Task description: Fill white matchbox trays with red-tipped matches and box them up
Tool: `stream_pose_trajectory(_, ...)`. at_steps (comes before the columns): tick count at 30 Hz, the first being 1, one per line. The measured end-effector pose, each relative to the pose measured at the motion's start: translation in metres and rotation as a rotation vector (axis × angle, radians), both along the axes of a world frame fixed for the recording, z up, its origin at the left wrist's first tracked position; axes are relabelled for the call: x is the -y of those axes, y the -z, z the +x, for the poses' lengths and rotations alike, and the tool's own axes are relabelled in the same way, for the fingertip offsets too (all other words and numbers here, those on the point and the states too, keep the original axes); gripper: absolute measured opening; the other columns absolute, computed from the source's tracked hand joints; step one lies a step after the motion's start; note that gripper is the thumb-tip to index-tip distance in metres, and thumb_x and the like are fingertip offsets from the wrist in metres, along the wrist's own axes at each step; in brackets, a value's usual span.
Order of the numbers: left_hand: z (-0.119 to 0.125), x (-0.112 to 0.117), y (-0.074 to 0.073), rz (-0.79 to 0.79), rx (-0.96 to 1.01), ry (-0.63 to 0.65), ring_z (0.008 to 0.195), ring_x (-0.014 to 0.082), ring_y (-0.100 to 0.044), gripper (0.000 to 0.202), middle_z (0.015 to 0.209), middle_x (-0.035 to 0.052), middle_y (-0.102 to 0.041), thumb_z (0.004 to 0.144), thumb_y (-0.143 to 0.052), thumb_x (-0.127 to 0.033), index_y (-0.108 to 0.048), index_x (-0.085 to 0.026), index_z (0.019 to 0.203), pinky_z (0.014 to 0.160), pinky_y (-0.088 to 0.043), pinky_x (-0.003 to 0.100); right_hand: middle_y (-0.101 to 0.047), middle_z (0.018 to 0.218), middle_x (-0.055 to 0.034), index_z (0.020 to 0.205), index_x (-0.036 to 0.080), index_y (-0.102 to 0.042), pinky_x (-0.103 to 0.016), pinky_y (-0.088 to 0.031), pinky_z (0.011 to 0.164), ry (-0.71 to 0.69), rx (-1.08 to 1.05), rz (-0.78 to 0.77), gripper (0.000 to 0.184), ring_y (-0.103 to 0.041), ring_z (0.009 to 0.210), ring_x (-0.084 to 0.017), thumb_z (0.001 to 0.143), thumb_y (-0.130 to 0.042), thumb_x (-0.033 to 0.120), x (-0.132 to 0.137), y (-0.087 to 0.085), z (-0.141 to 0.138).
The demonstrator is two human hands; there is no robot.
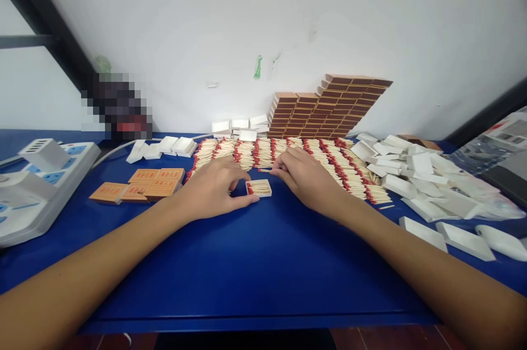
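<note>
A small white matchbox tray (265, 194) lies on the blue table, with several red-headed matches inside. My left hand (214, 188) curls around its left end, thumb along the near side and fingers at the far corner. Just beyond the tray's right end, my right hand (302, 177) pinches a match (265, 171) between thumb and fingertips, its red head pointing left. Behind both hands spread long rows of loose matches (263, 155) with red heads.
Stacked matchboxes (329, 111) stand against the wall. Orange matchbox covers (154, 182) lie at left, near a white power strip (53, 174) with plugs. Empty white trays (424, 168) are heaped at right; more white trays (179, 145) sit at the back left.
</note>
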State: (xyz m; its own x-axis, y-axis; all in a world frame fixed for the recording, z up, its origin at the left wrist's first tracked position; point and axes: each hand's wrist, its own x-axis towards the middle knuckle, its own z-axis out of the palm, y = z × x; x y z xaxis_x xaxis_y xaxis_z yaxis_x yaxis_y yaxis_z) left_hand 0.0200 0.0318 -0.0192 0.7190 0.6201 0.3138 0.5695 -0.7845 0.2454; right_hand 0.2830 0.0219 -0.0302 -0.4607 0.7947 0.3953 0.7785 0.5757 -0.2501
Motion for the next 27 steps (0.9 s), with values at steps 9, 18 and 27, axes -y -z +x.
stream_pose_trajectory(9, 0.001, 0.001, 0.001, 0.05, 0.025, 0.041, 0.089, 0.0236, -0.062, 0.034, 0.084, 0.0047, -0.069, 0.096, -0.075, -0.052, -0.079, -0.019, 0.103, 0.082, -0.047, 0.037, -0.066, 0.098, -0.0091, 0.095, 0.022, -0.06, -0.036, -0.046, 0.081, -0.129, -0.021, -0.002, 0.012, -0.059, 0.094, -0.025, 0.107, -0.058, 0.024, 0.016, -0.002, -0.01)
stream_pose_trajectory(18, -0.001, 0.002, 0.003, 0.052, 0.013, 0.052, 0.093, 0.0242, -0.063, 0.032, 0.088, 0.0057, -0.068, 0.098, -0.074, -0.049, -0.08, -0.019, 0.105, 0.085, -0.049, 0.038, -0.067, 0.094, -0.0116, 0.095, 0.022, -0.069, -0.043, -0.046, 0.086, 0.063, 0.099, 0.104, 0.017, -0.059, 0.095, -0.03, 0.104, -0.056, 0.026, -0.015, -0.003, 0.029)
stream_pose_trajectory(27, 0.0, 0.002, 0.002, 0.064, -0.003, 0.062, 0.094, 0.0251, -0.064, 0.032, 0.09, 0.0065, -0.071, 0.098, -0.075, -0.048, -0.08, -0.018, 0.108, 0.087, -0.05, 0.039, -0.066, 0.096, -0.0106, 0.093, 0.021, -0.067, -0.042, -0.047, 0.084, 0.062, 0.117, 0.061, 0.01, -0.06, 0.095, -0.029, 0.101, -0.062, 0.024, -0.019, 0.006, 0.027)
